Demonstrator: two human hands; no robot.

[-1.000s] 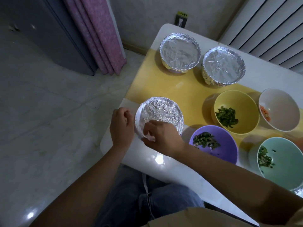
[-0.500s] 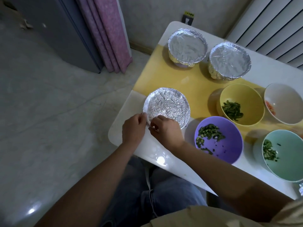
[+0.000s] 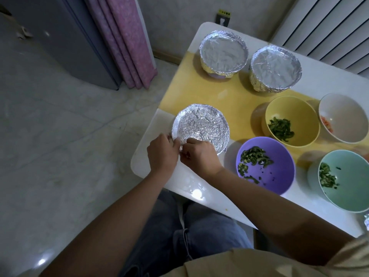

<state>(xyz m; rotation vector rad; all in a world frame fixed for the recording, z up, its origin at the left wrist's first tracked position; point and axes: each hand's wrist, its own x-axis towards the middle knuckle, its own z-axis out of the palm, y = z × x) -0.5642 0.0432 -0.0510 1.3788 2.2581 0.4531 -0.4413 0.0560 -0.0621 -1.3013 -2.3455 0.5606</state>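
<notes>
Pinching the foil edge with both hands, you work at the near-left rim of the foil-wrapped bowl (image 3: 201,124). It sits at the near-left corner of the white table (image 3: 143,162), its far side over the edge of the yellow mat (image 3: 217,92).

Your left hand (image 3: 162,154) is curled, with thumb and fingertips closed on the foil where it folds over the rim. Your right hand (image 3: 200,155) meets it just beside, fingers bent down over the same stretch of rim and gripping the foil. Whether the two hands actually touch each other cannot be told.

Just right of your right wrist stands the purple bowl (image 3: 279,176), which holds chopped green pieces (image 3: 253,157). Beyond it the yellow bowl (image 3: 295,110) holds green strips (image 3: 280,127). To its right the white bowl (image 3: 347,116) shows a few orange-pink bits on its left wall. The mint bowl (image 3: 353,182), at the near right, has greens along its left side.

At the far end of the mat, a far-left capped bowl (image 3: 223,50) and a far-right capped bowl (image 3: 275,67) stand side by side, both sealed in foil. A pink curtain (image 3: 127,37) and a grey cabinet (image 3: 60,37) stand past the tiled floor on the left.
</notes>
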